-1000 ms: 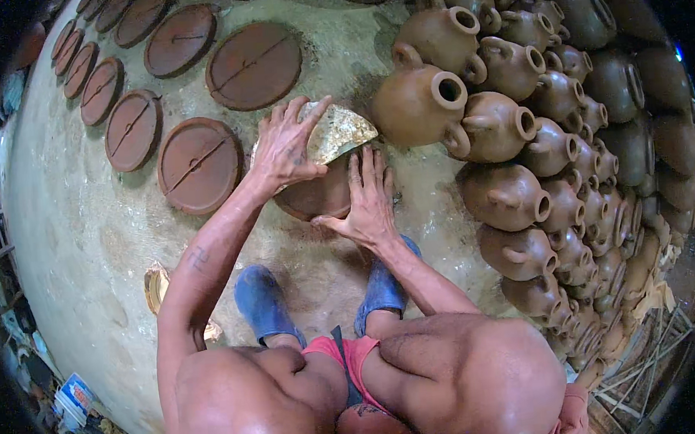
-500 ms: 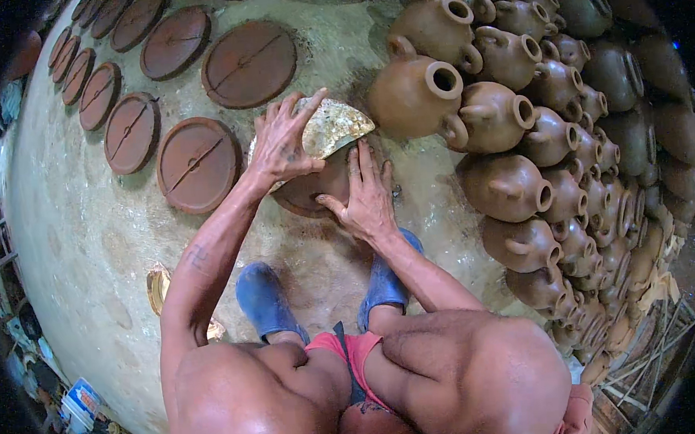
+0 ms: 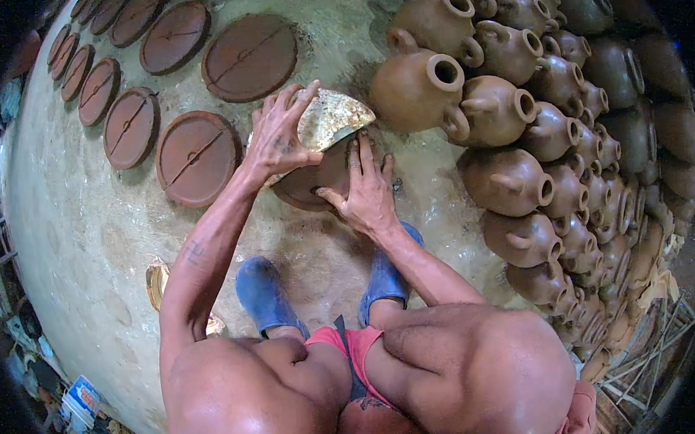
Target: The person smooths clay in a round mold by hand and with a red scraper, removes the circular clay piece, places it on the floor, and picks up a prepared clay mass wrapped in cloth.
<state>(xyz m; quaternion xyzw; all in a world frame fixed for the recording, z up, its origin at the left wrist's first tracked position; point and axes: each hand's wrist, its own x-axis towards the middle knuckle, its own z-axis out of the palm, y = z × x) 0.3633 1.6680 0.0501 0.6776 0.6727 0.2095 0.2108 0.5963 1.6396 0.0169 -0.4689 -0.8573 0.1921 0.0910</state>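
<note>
A pale, clay-crusted half-round plate (image 3: 336, 117) is tilted over a round brown clay disc (image 3: 308, 189) on the floor in front of my feet. My left hand (image 3: 279, 138) grips the plate, its thumb near the straight edge and its fingers over the curved side. My right hand (image 3: 368, 186) lies with fingers stretched over the disc's right side, the fingertips touching the plate's straight edge. What lies under the plate is hidden.
Rows of brown clay discs (image 3: 198, 159), each with a line across, lie on the concrete floor (image 3: 114, 268) at the left. Round clay jars with handles (image 3: 417, 91) are stacked along the right. My blue shoes (image 3: 267, 296) stand close by. A white-and-blue container (image 3: 82, 400) sits lower left.
My left hand has shifted very slightly on the plate. The plate, the disc and my right hand look nearly the same, apart from a small shift of the view.
</note>
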